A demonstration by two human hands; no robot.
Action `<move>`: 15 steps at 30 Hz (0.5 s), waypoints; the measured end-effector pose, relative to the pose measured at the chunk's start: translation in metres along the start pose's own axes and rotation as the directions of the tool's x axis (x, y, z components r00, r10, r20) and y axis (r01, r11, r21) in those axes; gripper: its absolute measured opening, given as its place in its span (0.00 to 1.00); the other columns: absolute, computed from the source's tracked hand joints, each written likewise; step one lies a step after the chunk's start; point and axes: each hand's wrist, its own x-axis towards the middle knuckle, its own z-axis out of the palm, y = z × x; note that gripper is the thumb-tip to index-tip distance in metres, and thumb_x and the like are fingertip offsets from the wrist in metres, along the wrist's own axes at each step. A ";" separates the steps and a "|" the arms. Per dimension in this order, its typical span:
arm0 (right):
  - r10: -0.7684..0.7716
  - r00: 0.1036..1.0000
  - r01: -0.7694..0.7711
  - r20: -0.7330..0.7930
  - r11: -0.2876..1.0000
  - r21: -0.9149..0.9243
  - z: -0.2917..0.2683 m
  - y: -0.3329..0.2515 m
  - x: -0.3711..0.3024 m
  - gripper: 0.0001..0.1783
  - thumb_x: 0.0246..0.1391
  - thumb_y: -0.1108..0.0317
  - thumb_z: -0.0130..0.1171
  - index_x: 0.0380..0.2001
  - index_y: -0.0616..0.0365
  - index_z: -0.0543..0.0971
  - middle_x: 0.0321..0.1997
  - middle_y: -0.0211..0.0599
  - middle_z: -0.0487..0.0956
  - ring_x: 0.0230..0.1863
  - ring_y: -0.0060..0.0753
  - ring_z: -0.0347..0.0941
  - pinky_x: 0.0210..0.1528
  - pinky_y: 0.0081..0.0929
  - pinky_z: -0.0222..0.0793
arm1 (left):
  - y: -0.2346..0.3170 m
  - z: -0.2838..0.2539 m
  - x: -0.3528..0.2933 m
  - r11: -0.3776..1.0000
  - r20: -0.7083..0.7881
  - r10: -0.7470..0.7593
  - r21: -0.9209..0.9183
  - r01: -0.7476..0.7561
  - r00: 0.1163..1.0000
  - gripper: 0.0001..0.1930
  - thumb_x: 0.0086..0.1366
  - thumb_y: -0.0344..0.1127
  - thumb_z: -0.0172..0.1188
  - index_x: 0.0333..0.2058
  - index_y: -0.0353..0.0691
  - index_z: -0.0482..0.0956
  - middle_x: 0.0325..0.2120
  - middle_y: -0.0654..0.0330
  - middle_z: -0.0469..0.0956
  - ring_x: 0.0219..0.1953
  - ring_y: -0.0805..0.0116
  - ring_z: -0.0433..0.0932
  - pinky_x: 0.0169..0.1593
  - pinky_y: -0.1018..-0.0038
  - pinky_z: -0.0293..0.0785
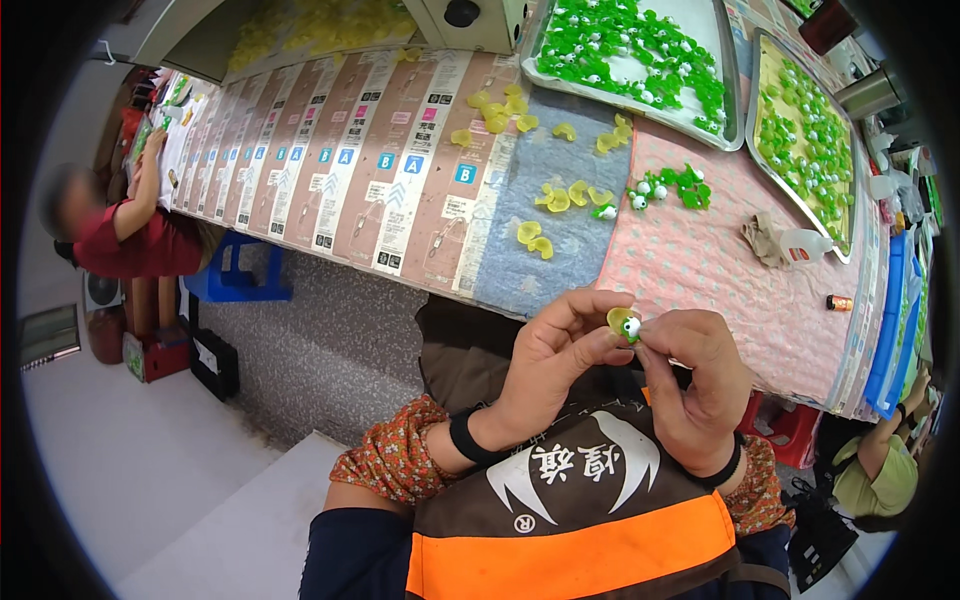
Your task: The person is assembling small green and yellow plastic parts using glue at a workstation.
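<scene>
Just in front of the table's near edge, my two hands meet at the fingertips. My left hand (558, 350) pinches a small translucent yellow cup-shaped piece (617, 318) between thumb and forefinger. Against its lower side sits a small green plastic figure with white ball eyes (631, 329), pinched by my right hand (698, 378). The two pieces touch; whether they are joined, I cannot tell. Beyond my hands, several loose yellow pieces (556, 200) lie on the blue cloth (520, 275). A small cluster of green figures (690, 188) rests on the pink cloth (700, 270).
A metal tray (620, 104) of green figures stands at the back; another tray (803, 213) holds yellow-green ones. A crumpled cloth (763, 240), a small bottle (804, 246) and an orange-black cylinder (839, 303) lie rightward. Other people (160, 235) work left and right.
</scene>
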 end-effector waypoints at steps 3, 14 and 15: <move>0.002 1.000 -0.003 -0.030 0.999 -0.045 0.002 0.000 -0.003 0.17 0.43 0.88 0.64 0.38 0.62 0.80 0.34 0.43 0.79 0.33 0.39 0.79 0.32 0.27 0.73 | 0.000 0.001 -0.001 0.999 0.025 0.037 0.012 -0.037 0.999 0.16 0.71 0.28 0.57 0.56 0.34 0.72 0.46 0.60 0.77 0.49 0.75 0.77 0.53 0.76 0.78; -0.035 0.999 0.036 0.005 0.997 -0.072 0.000 0.002 -0.006 0.16 0.42 0.88 0.66 0.37 0.62 0.79 0.34 0.44 0.79 0.32 0.39 0.78 0.31 0.28 0.73 | -0.001 0.001 -0.003 0.969 0.071 0.142 0.192 -0.153 0.987 0.17 0.69 0.24 0.57 0.55 0.31 0.72 0.48 0.58 0.77 0.51 0.73 0.76 0.55 0.73 0.77; -0.036 0.999 0.036 0.005 0.997 -0.072 -0.001 0.002 -0.006 0.16 0.42 0.88 0.66 0.37 0.62 0.79 0.34 0.44 0.79 0.32 0.39 0.78 0.31 0.28 0.73 | -0.001 0.001 -0.004 0.964 0.075 0.146 0.212 -0.159 0.986 0.17 0.69 0.23 0.57 0.55 0.31 0.72 0.48 0.58 0.77 0.52 0.73 0.76 0.55 0.74 0.77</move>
